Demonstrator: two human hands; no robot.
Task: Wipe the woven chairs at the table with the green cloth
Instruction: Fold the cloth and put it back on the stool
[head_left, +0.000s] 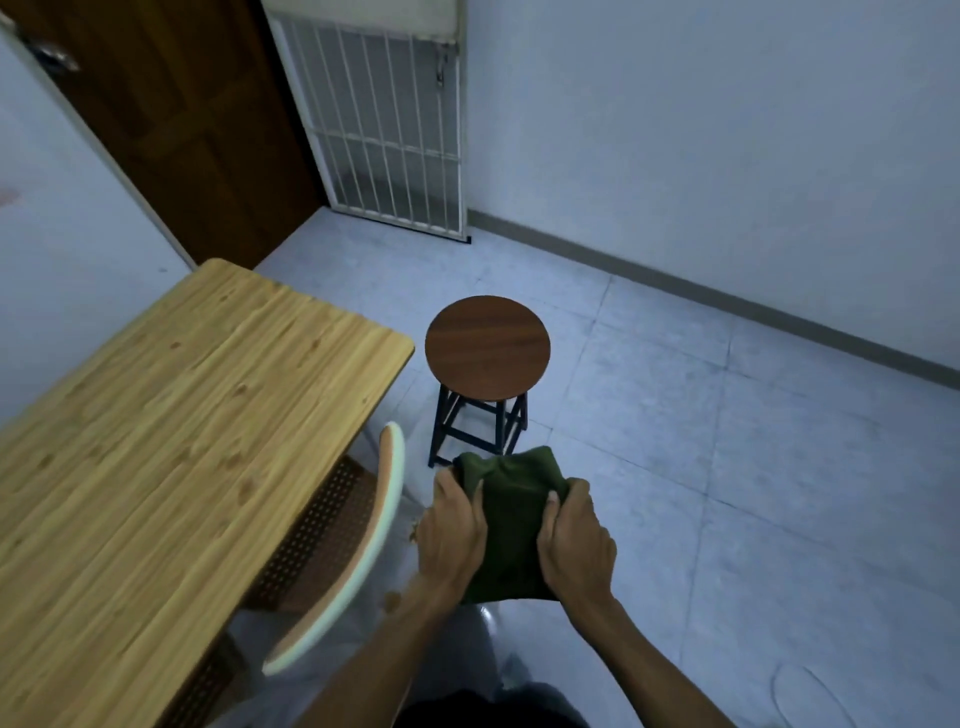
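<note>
Two hands gripping green cloth (511, 525) edges

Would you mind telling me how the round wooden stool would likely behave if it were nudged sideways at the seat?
The round stool looks tall with a fairly narrow black leg frame, so a push at the seat would probably tip rather than slide it. On the smooth tiled floor, a low push may slide it. It looks rigid.

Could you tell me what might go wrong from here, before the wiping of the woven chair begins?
1. Both hands, left hand and right hand, hold the green cloth bunched in the air, so a thick wad may only skim the weave.
2. The woven chair is tucked under the table, so much of its seat could be missed.
3. The round stool stands close ahead and might be bumped.
</note>
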